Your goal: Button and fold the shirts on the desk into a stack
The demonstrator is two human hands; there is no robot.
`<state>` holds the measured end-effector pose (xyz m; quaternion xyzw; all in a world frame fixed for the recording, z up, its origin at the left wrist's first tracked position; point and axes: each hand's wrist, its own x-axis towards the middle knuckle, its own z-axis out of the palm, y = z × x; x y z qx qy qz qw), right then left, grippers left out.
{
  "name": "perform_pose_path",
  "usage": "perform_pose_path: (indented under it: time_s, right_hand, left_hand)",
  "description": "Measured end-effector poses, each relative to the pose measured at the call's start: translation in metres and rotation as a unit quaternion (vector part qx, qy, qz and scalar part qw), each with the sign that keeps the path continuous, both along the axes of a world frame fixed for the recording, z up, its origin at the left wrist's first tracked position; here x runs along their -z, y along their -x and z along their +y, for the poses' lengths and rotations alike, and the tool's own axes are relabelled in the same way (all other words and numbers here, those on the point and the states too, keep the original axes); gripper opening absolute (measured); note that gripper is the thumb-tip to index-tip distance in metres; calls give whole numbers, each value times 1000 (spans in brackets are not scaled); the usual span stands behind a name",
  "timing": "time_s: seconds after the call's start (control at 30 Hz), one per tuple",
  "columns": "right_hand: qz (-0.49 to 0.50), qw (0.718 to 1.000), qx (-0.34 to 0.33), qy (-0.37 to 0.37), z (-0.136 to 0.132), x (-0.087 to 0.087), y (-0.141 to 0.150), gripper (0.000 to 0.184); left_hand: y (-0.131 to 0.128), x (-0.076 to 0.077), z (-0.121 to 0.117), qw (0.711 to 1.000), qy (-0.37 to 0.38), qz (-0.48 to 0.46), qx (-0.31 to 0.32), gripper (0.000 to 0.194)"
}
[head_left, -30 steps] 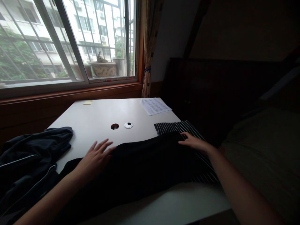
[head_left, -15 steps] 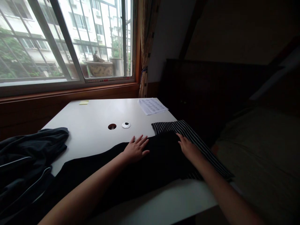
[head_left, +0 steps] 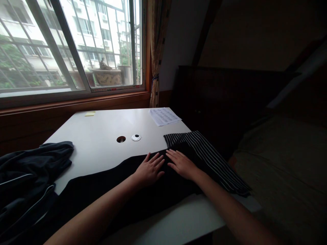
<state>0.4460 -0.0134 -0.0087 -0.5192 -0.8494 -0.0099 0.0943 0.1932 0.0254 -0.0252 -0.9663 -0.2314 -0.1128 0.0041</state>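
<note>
A black garment (head_left: 143, 197) lies spread across the near part of the white table (head_left: 107, 122); its exact kind is hard to make out. At its right end is a black-and-white striped piece of cloth (head_left: 212, 153), partly covered by the black fabric. My left hand (head_left: 150, 169) rests flat on the black garment, fingers spread. Close beside it, my right hand (head_left: 182, 163) also lies flat on the fabric with its fingers stretched out. Neither hand grips anything.
Crumpled dark clothing with white piping (head_left: 33, 180) lies at the left. Printed sheets (head_left: 165, 116) and a yellow sticky note (head_left: 90, 113) are at the table's far side. A round hole (head_left: 121, 139) and a white ring-shaped cover (head_left: 136, 137) sit mid-table. A barred window (head_left: 76, 47) stands behind.
My right hand has moved left across the black garment, from near the striped cloth to beside my left hand. My left hand has slid slightly toward me.
</note>
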Motion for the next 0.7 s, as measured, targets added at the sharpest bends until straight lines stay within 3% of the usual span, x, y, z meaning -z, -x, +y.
perform_pose_path:
  time_s: [0.13, 0.4, 0.57, 0.7]
  right_hand:
    - [7, 997, 61, 53, 13, 6, -20, 61]
    - [11, 989, 139, 40, 25, 16, -62, 65]
    - [12, 989, 144, 44, 24, 19, -64, 68]
    - [10, 988, 145, 45, 25, 19, -64, 69]
  left_hand:
    - [12, 1, -3, 999, 39, 7, 4, 66]
    - [53, -10, 3, 999, 12, 44, -18, 65]
    - [101, -19, 6, 998, 11, 54, -44, 61]
    - [156, -20, 5, 990, 52, 59, -114, 61]
